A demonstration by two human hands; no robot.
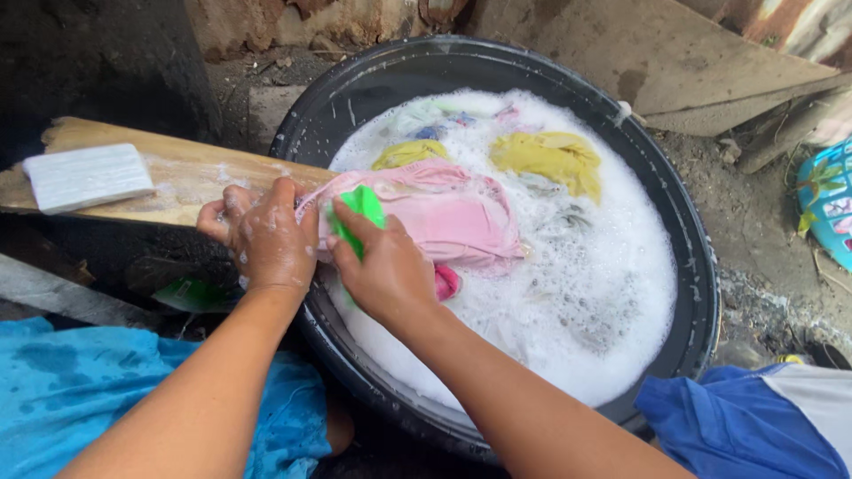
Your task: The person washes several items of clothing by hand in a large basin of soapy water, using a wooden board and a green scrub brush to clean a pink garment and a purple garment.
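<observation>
Left hand point(266, 235) clamping pink cloth point(444, 213) on board point(177, 182); right hand point(382, 266) gripping green brush point(362, 206) on it. Soap bar point(87, 177) at nine o'clock, yellow cloth point(548, 160) at one, in sudsy black tub point(692, 266).

Both bare forearms reach forward and converge. The left hand point(266, 235), wet and soapy, is clenched palm down with fingers curled under; the right hand point(383, 264) presses beside it, fingers bent.
</observation>
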